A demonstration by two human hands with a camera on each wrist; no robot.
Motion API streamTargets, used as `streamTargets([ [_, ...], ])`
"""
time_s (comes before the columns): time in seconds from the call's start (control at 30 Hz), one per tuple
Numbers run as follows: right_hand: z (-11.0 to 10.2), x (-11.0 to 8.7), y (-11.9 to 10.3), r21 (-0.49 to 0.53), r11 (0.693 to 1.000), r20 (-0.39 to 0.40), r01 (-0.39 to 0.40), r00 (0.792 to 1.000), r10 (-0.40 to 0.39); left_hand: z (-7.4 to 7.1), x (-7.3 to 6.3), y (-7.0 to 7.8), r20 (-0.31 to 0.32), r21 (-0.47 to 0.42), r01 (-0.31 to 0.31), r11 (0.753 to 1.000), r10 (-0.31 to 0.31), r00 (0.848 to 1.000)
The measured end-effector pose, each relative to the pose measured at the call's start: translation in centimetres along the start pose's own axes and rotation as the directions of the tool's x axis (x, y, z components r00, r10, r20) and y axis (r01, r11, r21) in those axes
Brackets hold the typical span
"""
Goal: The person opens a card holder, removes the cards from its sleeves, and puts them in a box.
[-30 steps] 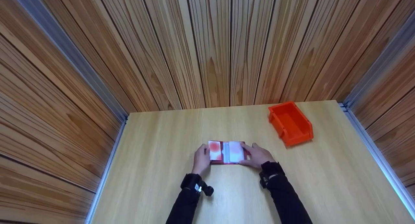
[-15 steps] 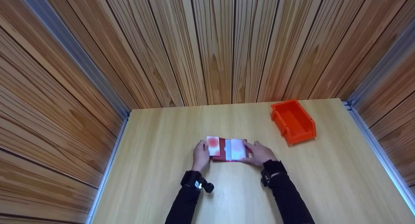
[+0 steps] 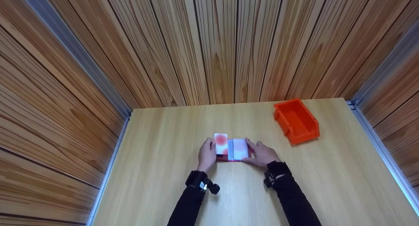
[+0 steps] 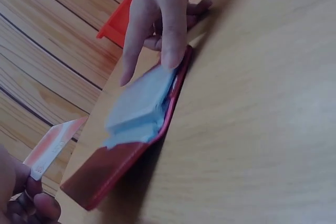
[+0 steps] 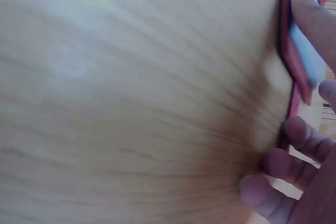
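My left hand point(image 3: 207, 155) pinches a white card with a red round print point(image 3: 221, 143) by its left side. In the left wrist view the card point(image 4: 52, 145) stands tilted, apart from the holder. A red card holder point(image 4: 105, 174) lies spread out on the table, with a stack of clear bluish sleeves point(image 4: 139, 103) in its middle. My right hand point(image 3: 262, 154) holds the holder's right side, thumb and forefinger on the sleeves. In the right wrist view the other fingertips point(image 5: 278, 162) curl at the red cover's edge point(image 5: 296, 64).
An orange-red plastic bin point(image 3: 306, 137) stands at the back right of the wooden table point(image 3: 163, 137). Wood-panelled walls point(image 3: 212, 56) rise behind and on both sides. A dark wrist camera point(image 3: 214, 188) sticks out from the left wrist.
My left hand has moved the card up off the holder's left flap, leftward at first, then back right. My right hand stays on the holder.
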State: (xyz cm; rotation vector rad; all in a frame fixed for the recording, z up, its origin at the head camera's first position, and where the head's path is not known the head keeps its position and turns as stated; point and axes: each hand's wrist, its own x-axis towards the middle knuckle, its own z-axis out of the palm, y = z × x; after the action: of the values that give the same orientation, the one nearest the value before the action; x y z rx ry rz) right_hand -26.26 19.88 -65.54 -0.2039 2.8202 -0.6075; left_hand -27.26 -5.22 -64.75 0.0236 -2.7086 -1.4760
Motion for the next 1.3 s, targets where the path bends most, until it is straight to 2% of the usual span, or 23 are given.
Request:
streamTargets([
  [0.1, -0.3, 0.0, -0.5, 0.045, 0.999, -0.052, 0.001, 0.999, 0.002, 0.2, 0.0, 0.7, 0.026, -0.031, 0.012, 0.999, -0.011, 1.000],
  [0.23, -0.5, 0.2, -1.7, 0.099, 0.993, -0.168, 0.066, 0.985, -0.049, 0.7, -0.1, 1.4, 0.026, -0.053, -0.026, 0.998, 0.028, 0.999],
  [0.33, -0.6, 0.4, -2.8, 0.136, 0.984, -0.219, 0.115, 0.972, -0.083, 1.2, -0.3, 1.9, 0.016, -0.061, -0.059, 0.996, 0.060, 0.998],
  [0.53, -0.5, 0.6, -4.4, 0.265, 0.954, -0.276, 0.137, 0.959, -0.060, 2.1, -0.5, 2.8, 0.020, -0.128, -0.053, 0.990, 0.057, 0.998],
  [0.73, -0.1, 0.7, -5.0, 0.356, 0.927, -0.291, 0.121, 0.957, -0.013, 2.6, -0.8, 3.2, 0.033, -0.173, -0.028, 0.984, 0.034, 0.999],
  [0.97, -0.1, 0.8, -4.8, 0.480, 0.869, -0.266, 0.119, 0.964, 0.015, 2.9, -0.9, 3.3, 0.030, -0.151, -0.051, 0.987, 0.056, 0.998],
  [1.1, -0.5, 0.9, -4.6, 0.477, 0.869, -0.265, 0.134, 0.964, -0.004, 2.9, -0.9, 3.2, 0.030, -0.122, -0.059, 0.991, 0.063, 0.998],
  [1.2, -1.0, 0.9, -4.3, 0.475, 0.866, -0.282, 0.154, 0.959, -0.016, 2.9, -0.9, 2.8, 0.023, -0.047, -0.090, 0.995, 0.091, 0.996],
  [1.3, -1.7, 0.9, -3.9, 0.465, 0.870, -0.317, 0.163, 0.949, -0.009, 2.9, -1.0, 2.1, 0.012, 0.094, -0.144, 0.985, 0.143, 0.990],
])
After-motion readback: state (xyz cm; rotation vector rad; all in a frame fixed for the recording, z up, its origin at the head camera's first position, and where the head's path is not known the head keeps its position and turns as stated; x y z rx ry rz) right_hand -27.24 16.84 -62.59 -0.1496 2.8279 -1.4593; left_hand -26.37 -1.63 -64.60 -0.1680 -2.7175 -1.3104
